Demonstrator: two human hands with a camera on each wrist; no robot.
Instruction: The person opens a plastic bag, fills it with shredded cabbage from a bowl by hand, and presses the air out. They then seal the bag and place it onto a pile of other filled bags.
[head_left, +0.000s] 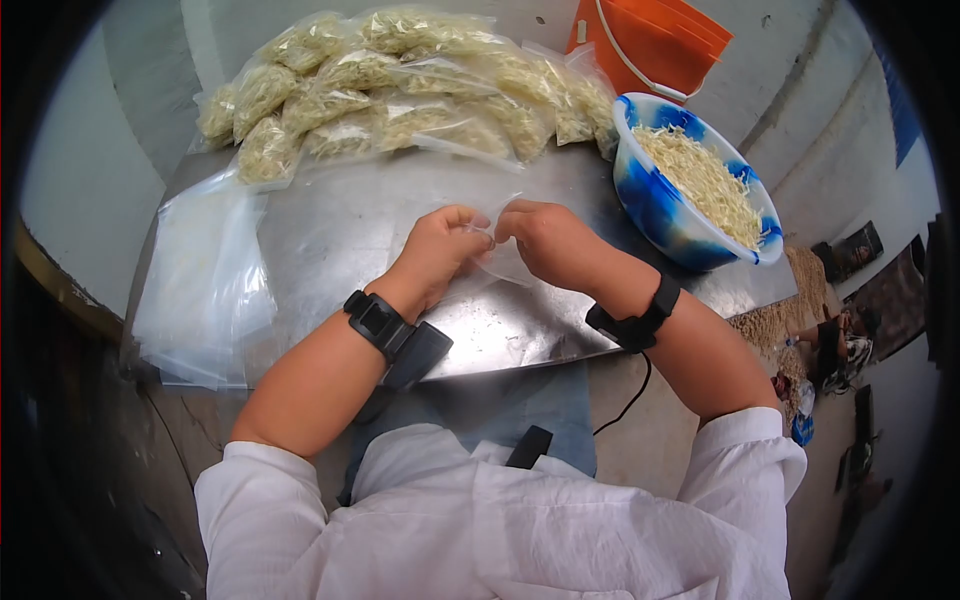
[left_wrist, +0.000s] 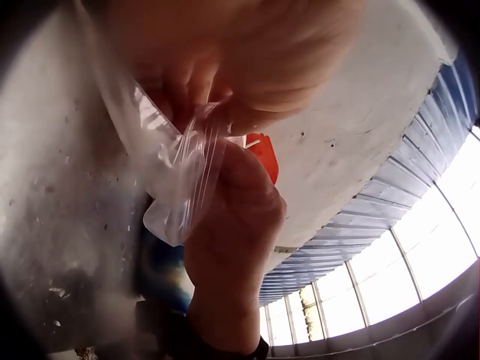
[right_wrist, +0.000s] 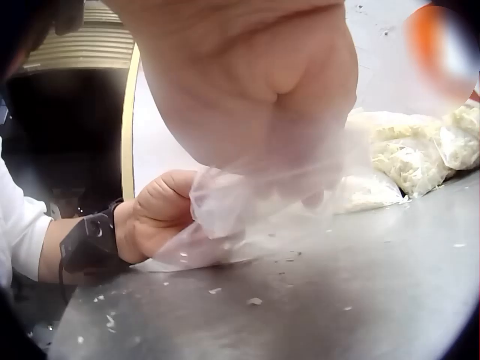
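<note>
A clear plastic bag [head_left: 508,262] is pinched between both hands above the metal table, near its middle. The left hand [head_left: 440,255] grips one side of it with curled fingers and thumb; the right hand [head_left: 550,243] pinches the other side. In the left wrist view the crumpled film [left_wrist: 187,176] runs between the two hands, the right hand [left_wrist: 236,217] beyond it. In the right wrist view the thin plastic [right_wrist: 217,206] hangs from the left hand [right_wrist: 161,214], while the right hand's fingertips are partly hidden behind the film. No filling shows in this bag.
Flat clear bags [head_left: 205,280] lie stacked at the table's left. Several filled bags [head_left: 370,90] of pale shreds are piled along the back. A blue-and-white basin [head_left: 650,200] of pale shreds [head_left: 695,180] stands at the right, with an orange bucket [head_left: 650,45] behind. Small scraps dot the table [right_wrist: 300,300].
</note>
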